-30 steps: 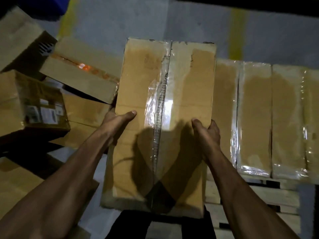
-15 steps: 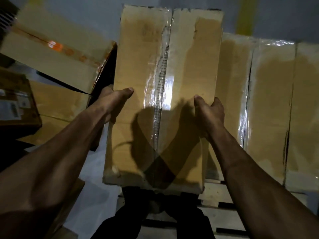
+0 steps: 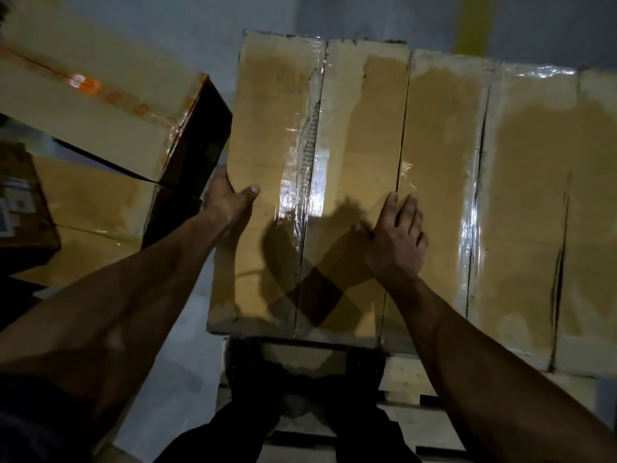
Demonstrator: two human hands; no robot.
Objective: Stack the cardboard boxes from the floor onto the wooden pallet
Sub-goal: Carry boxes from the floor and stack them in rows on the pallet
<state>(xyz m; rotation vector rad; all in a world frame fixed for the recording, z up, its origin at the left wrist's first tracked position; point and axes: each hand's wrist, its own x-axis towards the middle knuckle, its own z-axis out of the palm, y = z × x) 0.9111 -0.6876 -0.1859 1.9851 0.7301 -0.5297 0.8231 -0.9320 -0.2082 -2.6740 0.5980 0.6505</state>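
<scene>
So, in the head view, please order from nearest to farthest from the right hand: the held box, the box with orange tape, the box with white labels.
From the right hand:
1. Held box, under the hand, centre.
2. Box with orange tape, upper left.
3. Box with white labels, far left edge.

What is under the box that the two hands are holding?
Below the near edge of the taped box, pale planks of the wooden pallet show. The box itself covers what its underside rests on, so contact cannot be confirmed.
</scene>
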